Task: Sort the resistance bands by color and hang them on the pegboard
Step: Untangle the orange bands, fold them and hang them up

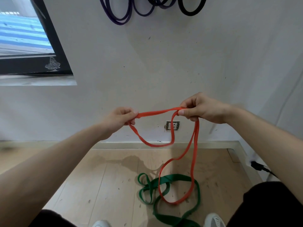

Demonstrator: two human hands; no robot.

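While held out in front of the white wall [180, 71], pinched in both hands: the orange resistance band [194, 153]. Left hand [120, 117] closed tight on one bunched end, right hand [199, 108] with thumb and fingers clamped on the other, a short stretch pulled near level between them. Below, one small loop sagging toward the baseboard [114, 145], one long loop dropping to the wood floor [98, 185] and crossing over the green resistance band [178, 178]. Green band slack and tangled on the planks, between the two white shoes [214, 220] at the bottom edge. Open floor to the left of it, scuffed and stained. High on the wall at the top edge, hanging purple bands [118, 18] and, just right of them, a black band [188, 11]. Socket plate [172, 125] low on the wall; window [24, 33] at the upper left corner; black plug [257, 166] near the right edge.
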